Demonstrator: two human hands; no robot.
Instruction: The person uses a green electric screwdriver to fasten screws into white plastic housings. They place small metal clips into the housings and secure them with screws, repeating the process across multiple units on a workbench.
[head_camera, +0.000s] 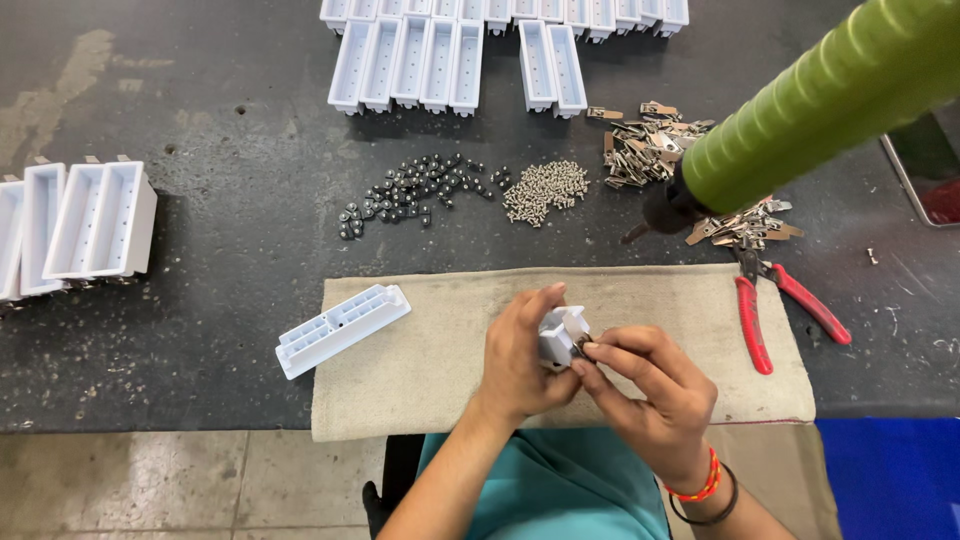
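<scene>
A small white plastic housing (561, 335) is held above the beige cloth (440, 390), near the front edge of the dark workbench (200, 290); the left hand (520, 360) has its fingers closed around it, and the right hand (650, 385) pinches a tiny dark part against its side with thumb and forefinger. On the cloth to the left lies a long white tray piece (340, 328), and to the right lie red-handled pliers (775, 305). Farther back are a heap of dark small parts (410, 192), a heap of silver screws (545, 190), metal clips (645, 145), rows of white housings (450, 60), and a green ribbed tool (820, 100) hangs above.
</scene>
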